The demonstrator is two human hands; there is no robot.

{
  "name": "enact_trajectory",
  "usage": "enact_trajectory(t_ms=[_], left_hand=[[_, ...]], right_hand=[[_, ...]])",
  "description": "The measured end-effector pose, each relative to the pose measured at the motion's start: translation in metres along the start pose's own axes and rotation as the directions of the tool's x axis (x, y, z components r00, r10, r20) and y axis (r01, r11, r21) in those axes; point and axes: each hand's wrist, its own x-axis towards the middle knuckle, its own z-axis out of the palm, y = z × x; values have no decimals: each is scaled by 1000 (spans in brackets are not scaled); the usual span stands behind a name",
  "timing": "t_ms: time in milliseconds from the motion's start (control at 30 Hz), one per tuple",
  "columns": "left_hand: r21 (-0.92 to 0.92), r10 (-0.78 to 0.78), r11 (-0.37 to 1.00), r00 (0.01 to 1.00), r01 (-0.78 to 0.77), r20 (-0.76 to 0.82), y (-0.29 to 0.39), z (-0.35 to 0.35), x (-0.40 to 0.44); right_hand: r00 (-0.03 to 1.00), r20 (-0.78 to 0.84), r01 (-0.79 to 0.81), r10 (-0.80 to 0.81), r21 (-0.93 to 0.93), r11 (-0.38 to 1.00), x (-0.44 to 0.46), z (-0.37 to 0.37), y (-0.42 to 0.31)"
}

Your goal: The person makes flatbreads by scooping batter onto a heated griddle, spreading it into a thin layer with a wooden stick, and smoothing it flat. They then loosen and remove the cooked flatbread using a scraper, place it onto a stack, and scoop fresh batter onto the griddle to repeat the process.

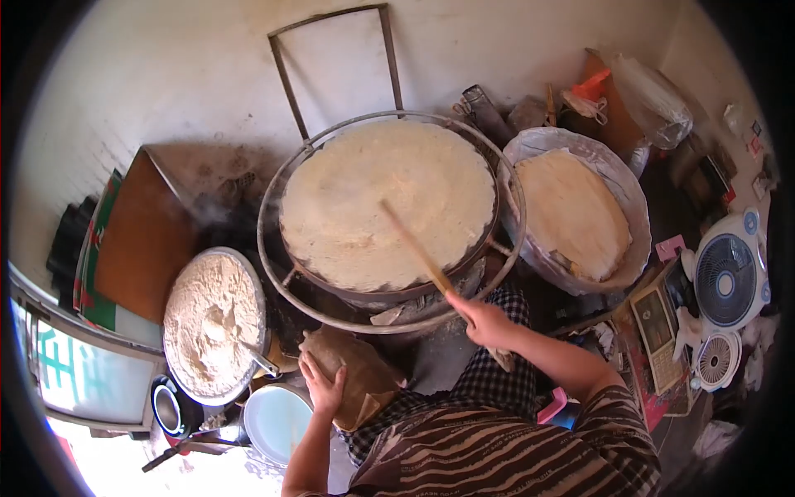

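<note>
A wide sheet of pale batter [389, 199] covers the round griddle, with faint steam above it and slightly browned patches. My right hand [483, 321] is closed around the lower end of a wooden stick [414, 245]. The stick's far end reaches over the middle of the batter; whether it touches the surface, I cannot tell. My left hand [323, 386] lies flat with fingers apart on a brown cover [356, 373] over my left knee. To its left stands a basin of thick pale batter or dough [211, 319], with a metal handle [265, 363] sticking out.
A metal ring [280, 284] surrounds the griddle. On its right, a plastic-lined basin [530, 248] holds flat cooked sheets [571, 211]. A pale blue bucket [277, 418] stands by my left arm. A fan [725, 282] is at far right, and a brown board [141, 240] leans at left.
</note>
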Motion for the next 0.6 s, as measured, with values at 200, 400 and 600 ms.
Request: enact_trajectory(t_ms=[200,400,600], left_hand=[[22,-102,995,989,100,106,19,-11,-20],[17,-122,992,988,121,91,29,-15,-23],[6,-122,993,987,122,108,31,-18,-21]], right_hand=[[968,220,-66,122,-248,967,28,-14,-30],[983,181,58,32,-471,880,18,-36,-10],[965,202,70,167,-812,579,23,-37,0]])
